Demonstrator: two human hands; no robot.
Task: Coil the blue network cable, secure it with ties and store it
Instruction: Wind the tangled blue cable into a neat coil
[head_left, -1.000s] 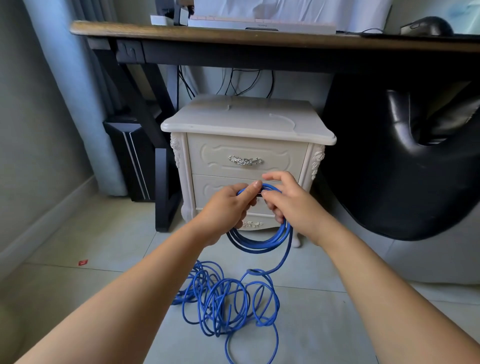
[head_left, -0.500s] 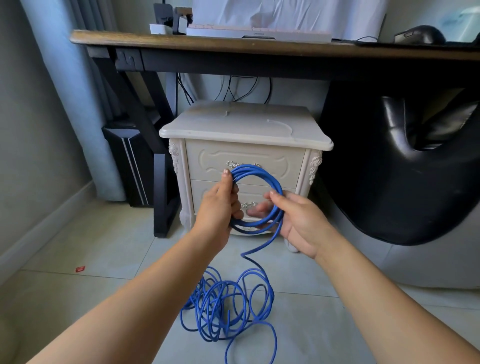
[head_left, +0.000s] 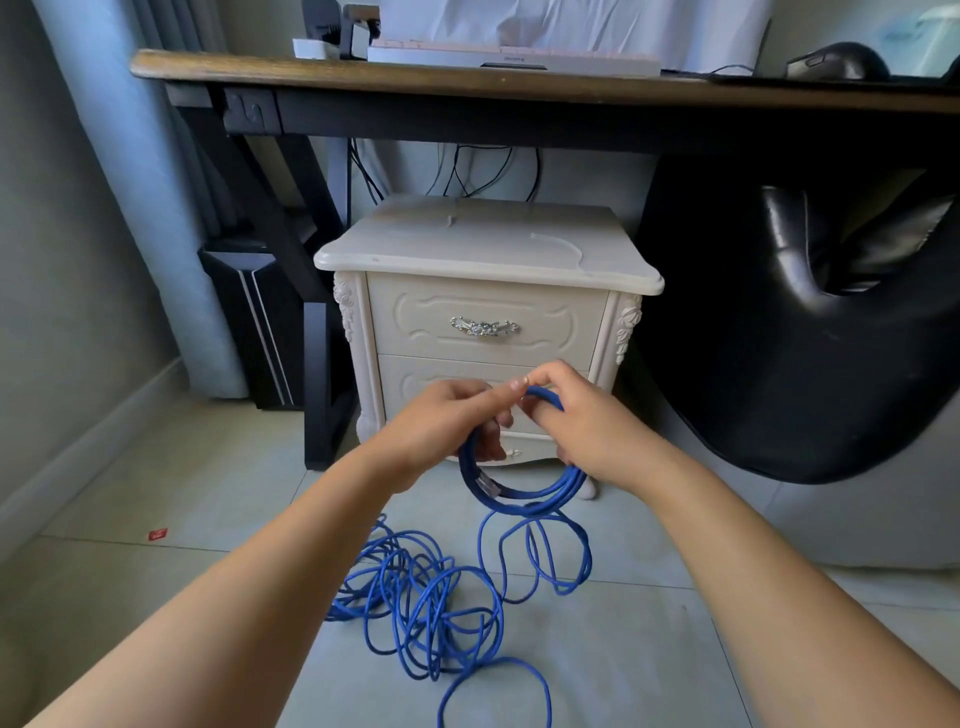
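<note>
A small coil of the blue network cable (head_left: 524, 499) hangs between my hands in front of the cream nightstand (head_left: 483, 291). My left hand (head_left: 441, 426) grips the coil's top left, thumb stretched along the cable. My right hand (head_left: 576, 421) pinches the top right of the same loops, fingers curled round them. A clear plug end shows on the coil's lower left. Below, the loose part of the cable (head_left: 431, 597) lies tangled on the tiled floor and runs up into the coil.
A dark wooden desk (head_left: 519, 88) spans the back, with a keyboard and a mouse on it. A black chair (head_left: 810, 332) sits at the right, a black computer case (head_left: 254, 317) at the left by the curtain. A red scrap (head_left: 157, 533) lies on the floor.
Another loop has been laid onto the coil. My right hand rose from under the coil to its top, and both hands dropped lower, so the coil now hangs below them.
</note>
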